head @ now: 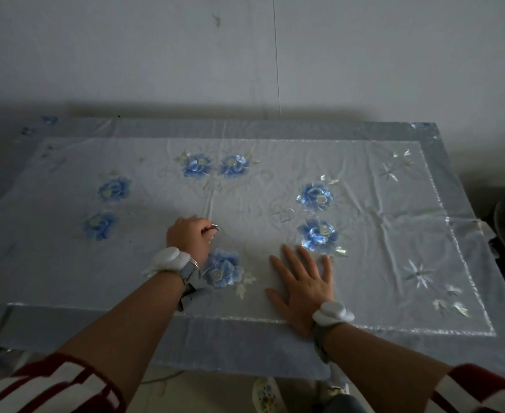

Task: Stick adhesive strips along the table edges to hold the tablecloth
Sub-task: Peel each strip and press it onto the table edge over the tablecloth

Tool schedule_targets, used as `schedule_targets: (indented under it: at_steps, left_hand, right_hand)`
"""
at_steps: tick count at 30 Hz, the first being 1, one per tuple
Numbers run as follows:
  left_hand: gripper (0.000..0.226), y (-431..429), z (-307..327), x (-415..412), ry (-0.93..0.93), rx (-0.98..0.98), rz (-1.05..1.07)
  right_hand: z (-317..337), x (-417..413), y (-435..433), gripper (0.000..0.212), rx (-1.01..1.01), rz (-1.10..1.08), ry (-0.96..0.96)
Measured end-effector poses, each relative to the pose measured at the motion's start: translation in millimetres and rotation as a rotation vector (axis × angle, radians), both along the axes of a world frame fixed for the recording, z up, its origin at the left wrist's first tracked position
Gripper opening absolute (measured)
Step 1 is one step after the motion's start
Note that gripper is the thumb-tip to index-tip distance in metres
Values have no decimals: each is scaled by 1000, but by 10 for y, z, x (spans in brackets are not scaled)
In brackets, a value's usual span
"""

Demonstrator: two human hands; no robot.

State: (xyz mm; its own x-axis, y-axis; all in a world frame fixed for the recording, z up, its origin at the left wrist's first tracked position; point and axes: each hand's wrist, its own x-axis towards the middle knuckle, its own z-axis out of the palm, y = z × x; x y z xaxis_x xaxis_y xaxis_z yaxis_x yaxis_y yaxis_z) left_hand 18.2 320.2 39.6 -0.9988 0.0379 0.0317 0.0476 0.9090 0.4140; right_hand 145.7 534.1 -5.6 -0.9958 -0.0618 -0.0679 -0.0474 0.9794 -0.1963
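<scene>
I see tablecloth [364,204] under both hands | left hand [190,236] curled, pinching a small shiny object I can't identify | right hand [302,281] spread flat

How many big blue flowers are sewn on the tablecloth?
7: two on the left, two at the far middle, two on the right, one between the hands. The arms could be hiding more.

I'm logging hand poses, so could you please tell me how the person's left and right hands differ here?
The left hand is curled closed, pinching a small shiny object too small to identify; the right hand lies flat, fingers spread. The left sits farther in; the right is nearer the front edge. Both rest on the pale blue flower-embroidered tablecloth.
</scene>
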Motion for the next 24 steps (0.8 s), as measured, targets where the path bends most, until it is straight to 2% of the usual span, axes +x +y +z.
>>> schedule_targets:
  at_steps: [3, 7, 9, 13, 15, 19, 24]
  left_hand:
    - [19, 63, 148, -59, -70, 293, 147]
    - [21, 57, 290, -145, -169, 596, 207]
    - [20, 50, 354, -175, -152, 679, 236]
    - [26, 98, 503, -145, -120, 712, 250]
    - [33, 140, 590, -41, -181, 858, 265]
    - [35, 205, 721, 223, -339, 1299, 299]
    - [33, 245, 949, 483, -438, 1537, 272]
  right_hand:
    - [-19, 1, 2, 64, -12, -3, 0]
    - [-23, 15, 15, 64, -11, 0, 17]
    - [-19, 12, 10, 64, 5, 1, 21]
    - [-36, 3, 13, 64, 17, -3, 13]
    - [-28, 10, 19, 64, 3, -8, 17]
    - [-41, -10, 24, 64, 7, -14, -7]
    - [72, -47, 61, 72, -122, -8, -155]
